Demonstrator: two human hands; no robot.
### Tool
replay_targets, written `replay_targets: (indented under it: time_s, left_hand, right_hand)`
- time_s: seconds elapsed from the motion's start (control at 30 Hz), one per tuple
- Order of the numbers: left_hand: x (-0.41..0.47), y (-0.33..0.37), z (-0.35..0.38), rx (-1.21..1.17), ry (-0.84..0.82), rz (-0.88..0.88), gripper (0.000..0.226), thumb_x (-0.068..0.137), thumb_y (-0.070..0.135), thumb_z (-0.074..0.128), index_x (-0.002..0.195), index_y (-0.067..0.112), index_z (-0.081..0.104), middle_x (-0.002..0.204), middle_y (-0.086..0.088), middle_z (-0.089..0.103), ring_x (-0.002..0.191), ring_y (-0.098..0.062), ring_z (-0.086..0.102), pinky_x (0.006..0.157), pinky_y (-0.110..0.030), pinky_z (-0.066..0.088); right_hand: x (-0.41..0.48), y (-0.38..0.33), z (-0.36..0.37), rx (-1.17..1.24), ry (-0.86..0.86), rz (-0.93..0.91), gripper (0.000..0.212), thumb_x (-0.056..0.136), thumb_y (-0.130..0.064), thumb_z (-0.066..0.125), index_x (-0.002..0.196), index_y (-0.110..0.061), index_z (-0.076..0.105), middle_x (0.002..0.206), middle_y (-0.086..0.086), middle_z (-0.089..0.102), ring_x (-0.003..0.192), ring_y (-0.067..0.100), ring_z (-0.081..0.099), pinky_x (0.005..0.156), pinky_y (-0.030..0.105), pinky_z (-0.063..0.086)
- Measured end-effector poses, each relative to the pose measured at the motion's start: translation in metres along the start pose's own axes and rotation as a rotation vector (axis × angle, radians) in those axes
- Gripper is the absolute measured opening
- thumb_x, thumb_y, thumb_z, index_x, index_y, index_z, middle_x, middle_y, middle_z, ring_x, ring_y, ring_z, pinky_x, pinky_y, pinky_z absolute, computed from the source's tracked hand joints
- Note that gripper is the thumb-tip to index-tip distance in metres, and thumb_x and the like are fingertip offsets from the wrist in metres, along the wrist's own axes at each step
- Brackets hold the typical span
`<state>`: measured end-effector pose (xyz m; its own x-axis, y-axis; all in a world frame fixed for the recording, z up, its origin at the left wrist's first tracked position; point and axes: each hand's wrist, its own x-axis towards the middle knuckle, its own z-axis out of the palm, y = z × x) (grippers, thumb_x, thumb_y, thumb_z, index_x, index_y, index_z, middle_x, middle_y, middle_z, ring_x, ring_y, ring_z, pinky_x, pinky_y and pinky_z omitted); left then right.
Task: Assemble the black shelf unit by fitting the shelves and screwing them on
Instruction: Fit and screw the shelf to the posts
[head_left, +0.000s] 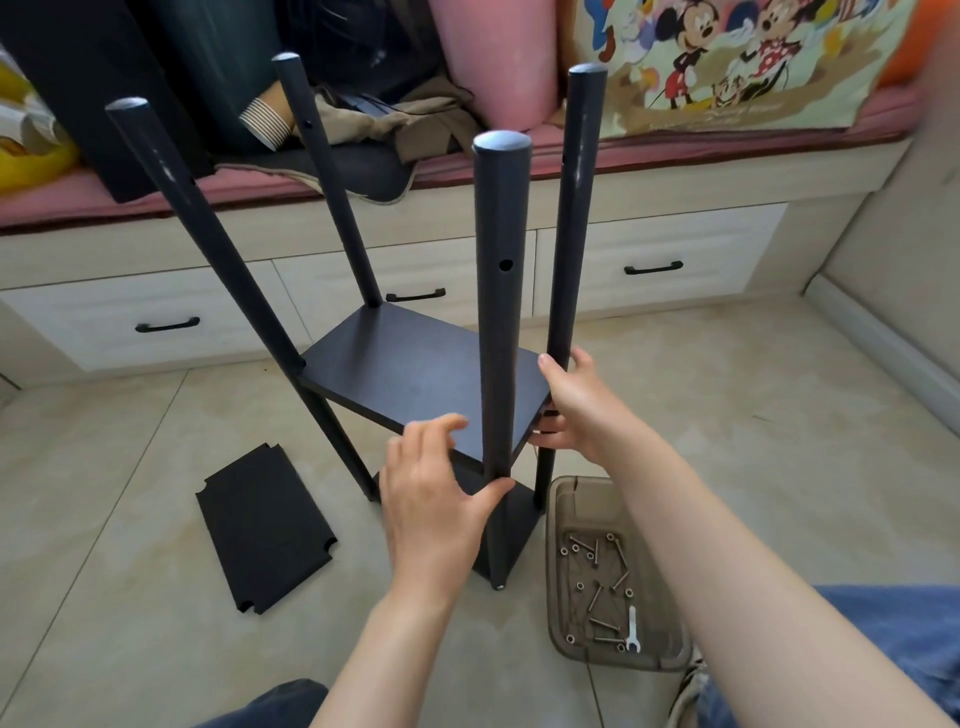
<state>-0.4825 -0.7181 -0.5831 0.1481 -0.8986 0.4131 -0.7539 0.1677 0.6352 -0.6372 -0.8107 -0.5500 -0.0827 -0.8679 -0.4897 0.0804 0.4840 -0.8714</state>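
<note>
The black shelf unit stands on the tiled floor with several round black posts rising from it. One black shelf (415, 371) sits between the posts above a lower shelf (511, 525). My left hand (434, 499) rests against the near post (500, 312), thumb touching it low down, fingers spread over the shelf's front edge. My right hand (574, 402) holds the shelf's right corner at the right rear post (574, 218), thumb against the post and fingers curled under the edge. A loose black shelf panel (265, 527) with notched corners lies flat on the floor to the left.
A translucent brown tray (563, 499) at the right holds several bolts (597, 582) and a small white wrench (632, 631). A white drawer bench (660, 244) with pink cushions and clothes runs behind. My jeans-clad knees sit at the bottom edge.
</note>
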Motion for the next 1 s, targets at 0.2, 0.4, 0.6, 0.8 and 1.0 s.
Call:
replay_targets:
  time_s: [0.2,0.4,0.6,0.8,1.0]
  left_hand:
    - [0.012,-0.001,0.002,-0.058,-0.307,0.125,0.051,0.086,0.018,0.079,0.133,0.021,0.058,0.145,0.013,0.052,0.146,-0.011,0.038,0.121,-0.018,-0.004]
    - [0.014,-0.002,0.008,0.046,-0.291,0.097,0.056,0.086,0.033,0.077,0.138,0.025,0.056,0.134,0.008,0.066,0.139,-0.010,0.040,0.119,-0.020,0.007]
    - [0.015,0.000,0.009,0.058,-0.279,0.107,0.056,0.086,0.031,0.079,0.136,0.024,0.056,0.129,0.010,0.068,0.130,-0.005,0.047,0.116,-0.013,0.002]
    - [0.012,0.002,0.009,0.064,-0.263,0.064,0.057,0.085,0.029,0.079,0.137,0.022,0.057,0.126,0.005,0.071,0.136,-0.016,0.037,0.111,-0.030,0.016]
    - [0.013,0.001,0.011,0.108,-0.316,0.024,0.061,0.086,0.034,0.077,0.141,0.023,0.053,0.128,0.007,0.070,0.147,-0.033,0.034,0.118,-0.042,0.026]
  right_hand:
    - [0.016,-0.006,0.000,-0.148,0.008,-0.049,0.026,0.102,-0.025,0.050,0.125,-0.020,0.039,0.108,0.012,0.061,0.082,0.027,0.070,0.045,0.032,0.056]
    - [0.022,-0.007,-0.004,-0.195,0.087,-0.104,0.030,0.094,-0.016,0.066,0.116,-0.021,0.046,0.108,0.016,0.063,0.080,0.035,0.071,0.047,0.041,0.059]
    - [0.024,-0.011,-0.008,-0.215,0.087,-0.098,0.028,0.091,-0.012,0.068,0.111,-0.019,0.050,0.102,0.016,0.065,0.068,0.034,0.072,0.045,0.038,0.057]
    - [0.027,-0.020,-0.015,-0.166,0.054,-0.038,0.041,0.087,-0.032,0.074,0.109,-0.004,0.055,0.098,0.018,0.066,0.066,0.030,0.071,0.043,0.031,0.054]
    - [0.034,-0.014,-0.013,-0.302,0.110,-0.132,0.025,0.093,-0.035,0.064,0.098,-0.011,0.062,0.080,0.016,0.073,0.063,0.033,0.074,0.063,0.044,0.063]
